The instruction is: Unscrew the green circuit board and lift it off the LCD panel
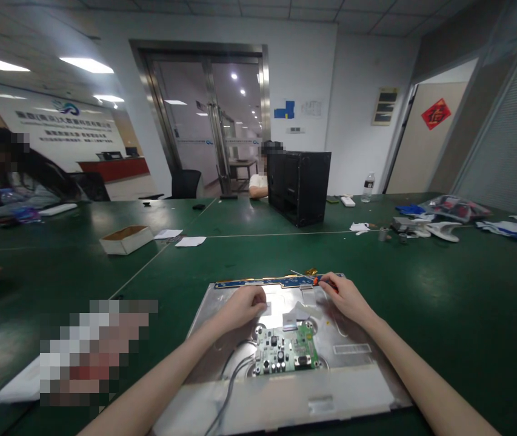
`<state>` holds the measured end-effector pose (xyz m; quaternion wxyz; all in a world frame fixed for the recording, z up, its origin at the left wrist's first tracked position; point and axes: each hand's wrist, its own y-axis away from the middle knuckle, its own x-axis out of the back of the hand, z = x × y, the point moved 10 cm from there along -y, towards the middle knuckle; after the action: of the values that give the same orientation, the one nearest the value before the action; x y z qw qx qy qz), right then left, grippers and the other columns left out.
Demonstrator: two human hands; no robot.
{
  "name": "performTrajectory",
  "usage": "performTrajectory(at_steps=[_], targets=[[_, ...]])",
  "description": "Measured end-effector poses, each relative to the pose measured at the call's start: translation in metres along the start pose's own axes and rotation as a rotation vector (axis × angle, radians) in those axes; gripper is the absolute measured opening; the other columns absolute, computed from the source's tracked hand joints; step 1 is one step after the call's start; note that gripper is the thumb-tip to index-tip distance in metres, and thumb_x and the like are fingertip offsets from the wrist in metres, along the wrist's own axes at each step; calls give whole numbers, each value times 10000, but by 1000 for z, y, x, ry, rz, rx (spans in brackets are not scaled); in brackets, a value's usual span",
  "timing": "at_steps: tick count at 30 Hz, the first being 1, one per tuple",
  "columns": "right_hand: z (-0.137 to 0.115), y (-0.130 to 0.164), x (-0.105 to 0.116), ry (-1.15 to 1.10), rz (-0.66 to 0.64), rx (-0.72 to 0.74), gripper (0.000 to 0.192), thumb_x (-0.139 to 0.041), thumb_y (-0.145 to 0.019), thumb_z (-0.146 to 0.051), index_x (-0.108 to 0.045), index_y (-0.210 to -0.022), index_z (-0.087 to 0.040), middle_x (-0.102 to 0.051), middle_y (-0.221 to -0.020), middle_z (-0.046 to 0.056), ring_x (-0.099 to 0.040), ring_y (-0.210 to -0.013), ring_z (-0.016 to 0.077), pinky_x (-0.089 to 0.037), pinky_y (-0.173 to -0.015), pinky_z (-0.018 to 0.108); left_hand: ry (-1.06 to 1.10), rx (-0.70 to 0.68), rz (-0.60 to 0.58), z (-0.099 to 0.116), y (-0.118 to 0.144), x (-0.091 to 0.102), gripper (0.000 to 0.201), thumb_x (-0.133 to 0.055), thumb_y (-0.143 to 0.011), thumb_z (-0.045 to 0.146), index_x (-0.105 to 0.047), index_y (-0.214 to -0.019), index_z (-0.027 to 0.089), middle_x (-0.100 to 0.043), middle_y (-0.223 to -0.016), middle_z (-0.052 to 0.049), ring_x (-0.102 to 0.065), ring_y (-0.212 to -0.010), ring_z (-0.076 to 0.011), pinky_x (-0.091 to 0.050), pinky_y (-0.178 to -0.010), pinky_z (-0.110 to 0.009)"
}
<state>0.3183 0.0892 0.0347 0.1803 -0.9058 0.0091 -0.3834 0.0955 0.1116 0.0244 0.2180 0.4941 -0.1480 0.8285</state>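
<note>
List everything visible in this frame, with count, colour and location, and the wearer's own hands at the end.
metal panel: 1, silver, lying flat on the table directly in front
circuit board: 1, green, mounted at the panel's middle
cables: a few, grey, running from the board toward the near edge
blue strip board: 1, blue, along the panel's far edge
table: 1, green
cardboard box: 1, white and brown, table left
computer case: 1, black, table centre far
water bottle: 1, clear, far right
other people: 2 seated, left and behind the case
left hand: pressing on the panel's far part
right hand: holding a screwdriver, orange-handled, at the far edge
</note>
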Motion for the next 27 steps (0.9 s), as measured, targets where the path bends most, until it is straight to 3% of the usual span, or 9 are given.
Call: performTrajectory(at_steps=[16,20,27], targets=[[-6,1,3,6,-12,21,265,-435,-932,-388,-630,-935,-209,-708,-918,67,-638,-831,222,-441,-755,342,-8,-24,39,4,-13,9,155,-569,-823,276,-569,-715,165,-595,-702,-25,-535,-670,-188,-334,-592,-257],[-8,1,4,4,-7,26,274,-433,-936,-399,-630,-937,-208,-709,-922,68,-637,-832,223,-438,-747,342,24,-116,6,30,-16,6,128,-569,-839,265,-594,-767,162,-624,-760,-27,-553,-700,-182,-365,-624,-252],[-8,2,9,16,16,29,278,-438,-930,-407,-635,-920,-211,-702,-865,58,-626,-789,215,-437,-714,332,77,-350,-138,95,-21,-24,38,-663,-804,197,-647,-781,172,-661,-800,-10,-578,-742,-163,-398,-678,-231]])
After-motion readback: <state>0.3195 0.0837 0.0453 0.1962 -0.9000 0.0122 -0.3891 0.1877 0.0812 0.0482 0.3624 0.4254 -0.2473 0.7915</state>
